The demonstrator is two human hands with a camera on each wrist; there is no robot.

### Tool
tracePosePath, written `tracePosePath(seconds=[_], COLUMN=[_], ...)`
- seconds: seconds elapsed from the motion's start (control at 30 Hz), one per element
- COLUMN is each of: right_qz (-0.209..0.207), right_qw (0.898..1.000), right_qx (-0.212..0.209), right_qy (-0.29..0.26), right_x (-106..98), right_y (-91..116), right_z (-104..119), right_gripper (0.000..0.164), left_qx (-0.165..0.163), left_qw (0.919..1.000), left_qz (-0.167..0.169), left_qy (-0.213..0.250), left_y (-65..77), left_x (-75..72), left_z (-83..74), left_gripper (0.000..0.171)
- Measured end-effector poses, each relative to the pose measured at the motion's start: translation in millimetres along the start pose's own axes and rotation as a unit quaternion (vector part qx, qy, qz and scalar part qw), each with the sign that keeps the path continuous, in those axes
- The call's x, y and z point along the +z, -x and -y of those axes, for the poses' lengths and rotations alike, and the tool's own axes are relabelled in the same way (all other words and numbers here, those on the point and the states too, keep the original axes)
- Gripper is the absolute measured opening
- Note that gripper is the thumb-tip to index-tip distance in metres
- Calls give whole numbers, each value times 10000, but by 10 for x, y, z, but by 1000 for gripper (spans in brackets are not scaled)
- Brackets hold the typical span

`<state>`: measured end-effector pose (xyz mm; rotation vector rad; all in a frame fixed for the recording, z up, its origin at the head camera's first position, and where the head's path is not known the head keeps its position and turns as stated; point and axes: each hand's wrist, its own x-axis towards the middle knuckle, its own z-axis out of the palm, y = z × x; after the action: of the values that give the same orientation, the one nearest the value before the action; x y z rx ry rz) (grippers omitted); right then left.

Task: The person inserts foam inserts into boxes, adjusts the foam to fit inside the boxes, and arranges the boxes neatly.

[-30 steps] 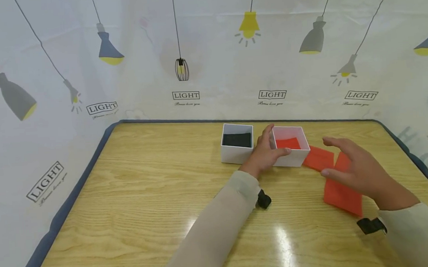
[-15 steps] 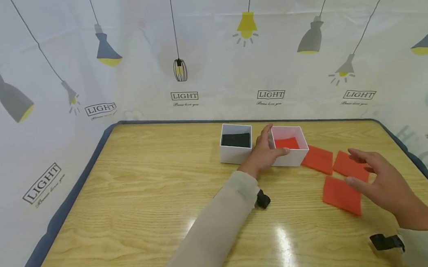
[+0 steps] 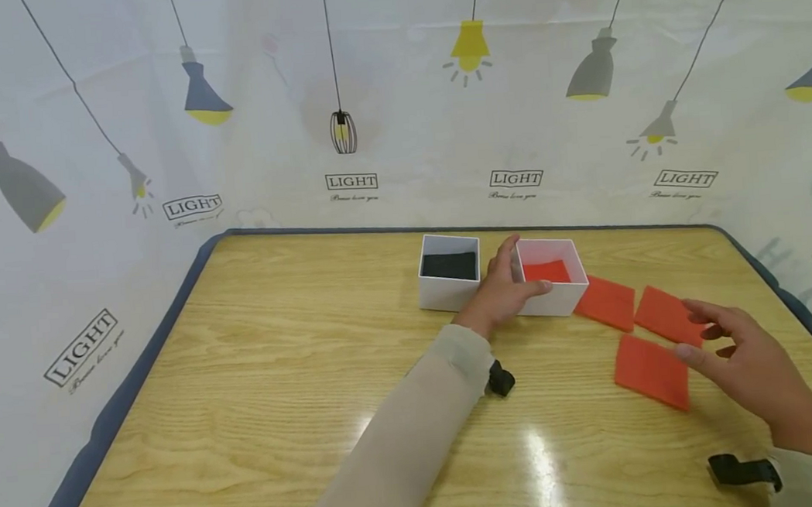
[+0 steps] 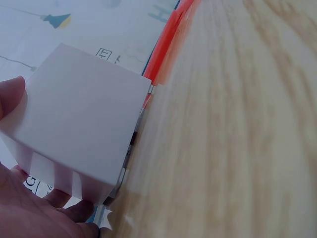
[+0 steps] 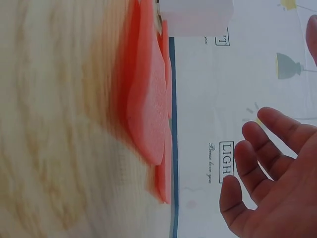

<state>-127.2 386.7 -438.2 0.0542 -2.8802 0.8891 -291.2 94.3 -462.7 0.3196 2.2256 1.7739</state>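
Observation:
My left hand grips a white open-topped box, thumb over the front rim and fingers along its left side. Inside that box lies a flat red square. In the left wrist view the fingers spread against one wall of the box. My right hand hovers at the right, fingers loosely bent and nothing in them. Beside it on the table are three soft-looking red squares: one by the box, one farther right and a nearer one.
A second white box, holding a dark square piece, stands just left of my left hand. Both boxes are near the back edge of the wooden table. Behind it hangs a white sheet printed with lamps.
My right hand has drawn back to the right and toward me, uncovering the red squares, which now show as three separate pieces. The left hand and both boxes stay in place.

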Motion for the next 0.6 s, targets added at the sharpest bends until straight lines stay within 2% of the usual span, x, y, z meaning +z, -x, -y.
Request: tracePosePath(seconds=[0.17, 0.33, 0.6], right_qz=[111, 460, 725], right_qw=[9997, 9978, 9970], right_qx=[200, 470, 286], right_qy=[-18, 13, -22], right_x=[-8, -19, 12], right_y=[44, 70, 67], right_z=[-85, -154, -275], right_gripper=[71, 71, 63], left_qx=[-14, -54, -10], left_qw=[10000, 10000, 10000], left_qz=[25, 45, 14], left_qy=[-9, -35, -92], left_y=[5, 22, 46], left_x=[14, 25, -7], left_z=[0, -6, -41], left_gripper=[96, 95, 94])
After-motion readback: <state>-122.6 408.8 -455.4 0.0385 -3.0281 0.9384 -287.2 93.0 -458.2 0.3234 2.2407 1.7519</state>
